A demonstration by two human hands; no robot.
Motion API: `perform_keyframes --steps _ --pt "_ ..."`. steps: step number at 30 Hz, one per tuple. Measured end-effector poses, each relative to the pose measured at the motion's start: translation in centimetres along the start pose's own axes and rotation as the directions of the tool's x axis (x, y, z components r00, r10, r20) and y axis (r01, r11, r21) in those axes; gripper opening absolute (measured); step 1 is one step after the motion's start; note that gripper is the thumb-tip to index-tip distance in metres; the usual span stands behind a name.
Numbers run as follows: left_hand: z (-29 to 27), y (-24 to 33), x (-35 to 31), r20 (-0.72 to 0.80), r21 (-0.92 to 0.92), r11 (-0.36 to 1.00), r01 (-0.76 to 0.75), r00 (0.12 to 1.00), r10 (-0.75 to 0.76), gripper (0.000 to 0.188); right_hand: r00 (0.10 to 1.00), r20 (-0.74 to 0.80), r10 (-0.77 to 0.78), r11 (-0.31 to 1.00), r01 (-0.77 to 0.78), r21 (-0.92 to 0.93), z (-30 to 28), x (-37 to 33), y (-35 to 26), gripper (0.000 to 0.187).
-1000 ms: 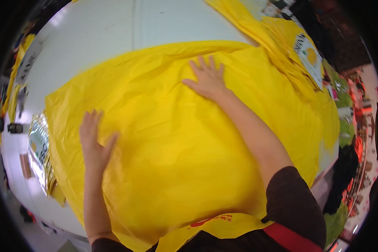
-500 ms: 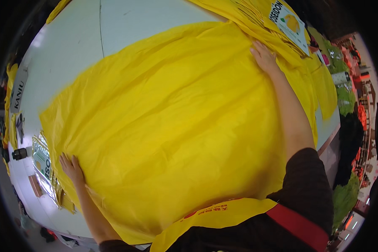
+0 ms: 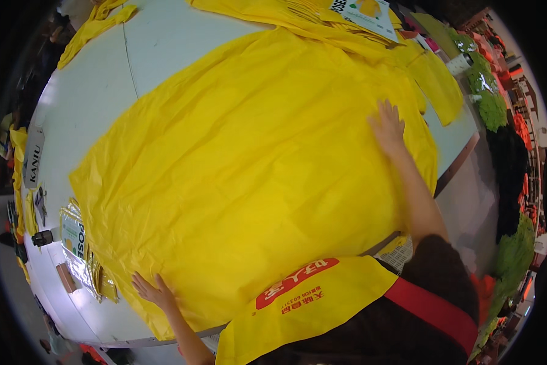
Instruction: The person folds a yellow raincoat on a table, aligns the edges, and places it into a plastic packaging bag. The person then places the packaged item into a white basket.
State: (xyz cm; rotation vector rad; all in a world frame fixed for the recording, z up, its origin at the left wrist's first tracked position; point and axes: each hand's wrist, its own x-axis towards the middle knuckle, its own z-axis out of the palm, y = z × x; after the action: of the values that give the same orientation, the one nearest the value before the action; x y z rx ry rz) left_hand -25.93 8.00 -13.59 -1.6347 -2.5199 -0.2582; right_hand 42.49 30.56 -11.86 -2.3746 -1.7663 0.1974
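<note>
Yellow sheet (image 3: pixel 255 170) is mostly spread over the worktop (image 3: pixel 170 36), some wrinkles left; left hand (image 3: pixel 156 294) and right hand (image 3: pixel 389 132) on it, fingers apart, gripping nothing.

Left grip (image 3: pixel 156 292) and right grip (image 3: pixel 388 129) lie flat on yellow sheeting (image 3: pixel 255 164).

Crinkled plastic sheet (image 3: pixel 255 170); smooth table (image 3: pixel 164 36)

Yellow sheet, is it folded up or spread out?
Spread out: the sheet lies wide across the table, wrinkled, with left hand and right hand apart over it.
</note>
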Motion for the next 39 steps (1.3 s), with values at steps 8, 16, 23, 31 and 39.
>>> perform_keyframes --steps 8,16,23,31,39 --pt "-1.3 1.5 -8.7 0.231 0.030 0.999 0.032 0.972 -0.038 0.067 0.995 0.031 -0.091 0.983 0.084 0.161 0.6 -12.6 3.2 0.062" --pt "-0.3 27.4 -12.8 0.175 -0.537 0.593 -0.600 0.608 0.774 0.072 0.839 -0.009 0.544 0.272 -0.167 0.948 2.3 -29.1 13.0 0.034" --pt "-1.9 45.1 -17.6 -0.123 -0.653 -0.009 -0.757 0.094 0.988 0.064 0.675 0.735 0.069 -0.889 -0.293 0.352 5.6 -32.5 10.7 0.045" --pt "0.2 46.3 -19.4 0.001 -0.483 0.043 -0.874 0.048 0.999 0.078 0.621 0.185 0.762 -0.465 0.325 0.824 -1.0 -28.2 14.0 0.038" --pt "1.6 45.0 -18.9 -0.100 -0.623 0.036 -0.781 0.125 0.987 0.074 0.677 -0.504 -0.536 0.766 0.642 0.047 -6.0 -27.5 -1.0 0.033"
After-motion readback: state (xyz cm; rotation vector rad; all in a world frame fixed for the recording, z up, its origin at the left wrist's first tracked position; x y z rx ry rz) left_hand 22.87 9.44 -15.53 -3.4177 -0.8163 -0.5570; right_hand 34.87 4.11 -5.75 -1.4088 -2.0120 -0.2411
